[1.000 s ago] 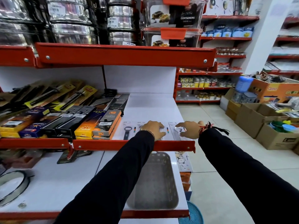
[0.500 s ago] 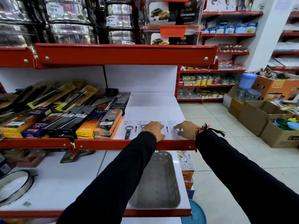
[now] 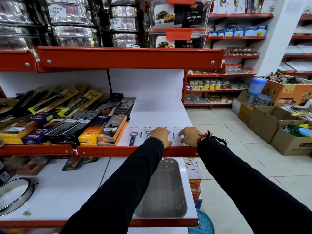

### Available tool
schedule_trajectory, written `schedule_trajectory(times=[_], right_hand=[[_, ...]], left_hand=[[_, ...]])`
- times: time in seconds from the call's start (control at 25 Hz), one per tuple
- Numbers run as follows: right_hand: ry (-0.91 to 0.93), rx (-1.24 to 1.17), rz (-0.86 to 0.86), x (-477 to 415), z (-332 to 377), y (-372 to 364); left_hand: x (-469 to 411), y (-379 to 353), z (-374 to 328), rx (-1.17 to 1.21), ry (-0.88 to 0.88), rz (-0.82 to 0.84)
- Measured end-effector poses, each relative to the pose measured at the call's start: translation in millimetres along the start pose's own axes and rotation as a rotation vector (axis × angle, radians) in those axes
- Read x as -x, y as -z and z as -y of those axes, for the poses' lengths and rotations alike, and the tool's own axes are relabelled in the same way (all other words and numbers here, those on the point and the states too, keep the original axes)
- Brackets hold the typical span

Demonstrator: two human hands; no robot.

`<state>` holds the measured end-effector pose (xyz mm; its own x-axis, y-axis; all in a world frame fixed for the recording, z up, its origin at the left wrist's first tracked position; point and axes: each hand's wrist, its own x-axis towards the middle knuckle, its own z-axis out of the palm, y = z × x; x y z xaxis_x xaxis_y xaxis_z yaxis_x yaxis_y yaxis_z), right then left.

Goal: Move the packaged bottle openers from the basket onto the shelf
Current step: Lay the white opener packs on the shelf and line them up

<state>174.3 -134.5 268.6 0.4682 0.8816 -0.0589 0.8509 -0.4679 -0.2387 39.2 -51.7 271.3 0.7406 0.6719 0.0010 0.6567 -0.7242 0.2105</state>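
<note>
Several white carded bottle openers lie flat in a row at the front of the middle shelf. The leftmost pack shows a dark opener in full. My left hand rests palm down on the middle packs, fingers spread. My right hand presses its fingertips on the rightmost pack at the shelf's right end. The grey plastic basket stands on the lower shelf under my arms, and the part I can see holds nothing.
Boxed lighters and carded kitchen tools fill the shelf left of the packs. A red shelf lip runs under my wrists. Steel tins stand above. Cardboard boxes crowd the aisle on the right. A metal ring lies lower left.
Both hands have stayed on the packs, shifting only slightly. The view has drifted a little.
</note>
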Motion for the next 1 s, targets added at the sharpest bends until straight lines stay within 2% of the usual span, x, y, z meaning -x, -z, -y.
schedule_trajectory(times=[0.36, 0.56, 0.8, 0.92, 1.0], right_hand=[[-0.005, -0.034, -0.007, 2.6, -6.3, 5.5], [0.046, 0.04, 0.087, 7.5, -10.5, 1.5], [0.052, 0.035, 0.097, 7.2, -9.5, 0.1], [0.074, -0.029, 0.072, 6.7, -5.3, -2.2], [0.113, -0.046, 0.084, 7.3, 1.3, -6.8]], left_hand=[[4.3, 4.3, 1.9, 0.037, -0.01, 0.001], [7.9, 6.7, 3.2, 0.066, -0.056, 0.017], [8.8, 6.8, 6.7, 0.117, -0.064, 0.039], [9.5, 10.8, 19.9, 0.117, -0.024, -0.033], [10.7, 10.2, 30.8, 0.048, 0.038, -0.017]])
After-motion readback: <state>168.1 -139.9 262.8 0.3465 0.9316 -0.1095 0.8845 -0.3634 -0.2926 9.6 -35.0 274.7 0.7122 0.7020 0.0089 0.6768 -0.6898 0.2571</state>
